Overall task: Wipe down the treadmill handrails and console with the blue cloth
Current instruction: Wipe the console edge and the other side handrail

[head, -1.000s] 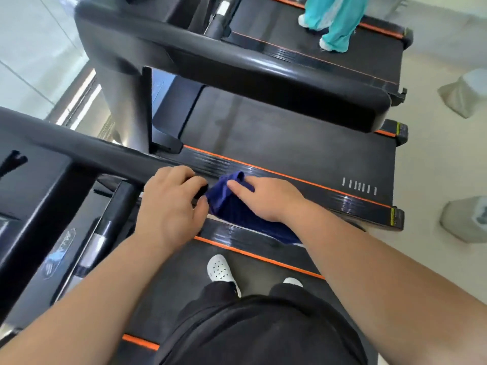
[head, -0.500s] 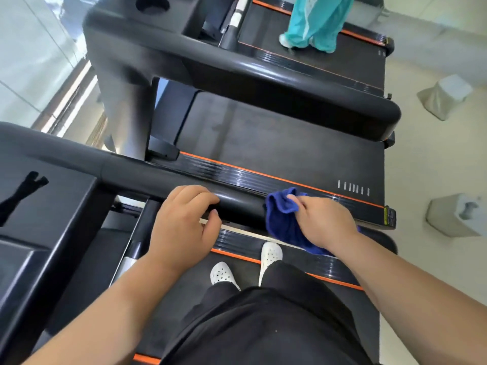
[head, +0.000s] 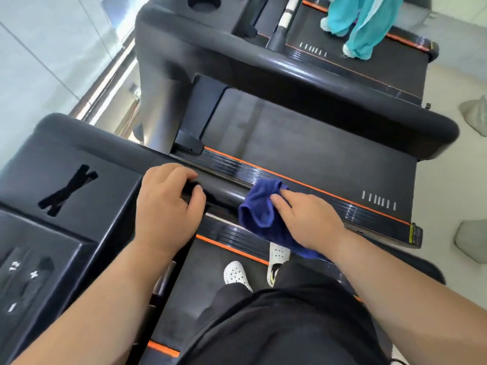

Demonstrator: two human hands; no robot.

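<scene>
Beneath fingers of the right hand (head: 308, 219) grasping it, the blue cloth (head: 259, 214) hides part of the handrail (head: 226, 192), while the left hand (head: 166, 206) clasps bare rail beside.

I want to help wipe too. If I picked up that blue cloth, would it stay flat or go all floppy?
Probably floppy: the blue cloth bunches into folds under the right hand and droops over the handrail. Likely light too, since one hand holds it. Being soft fabric, it probably won't roll or break.

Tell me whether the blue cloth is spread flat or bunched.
Bunched: the blue cloth drapes in loose folds over the handrail under the right hand.
</scene>
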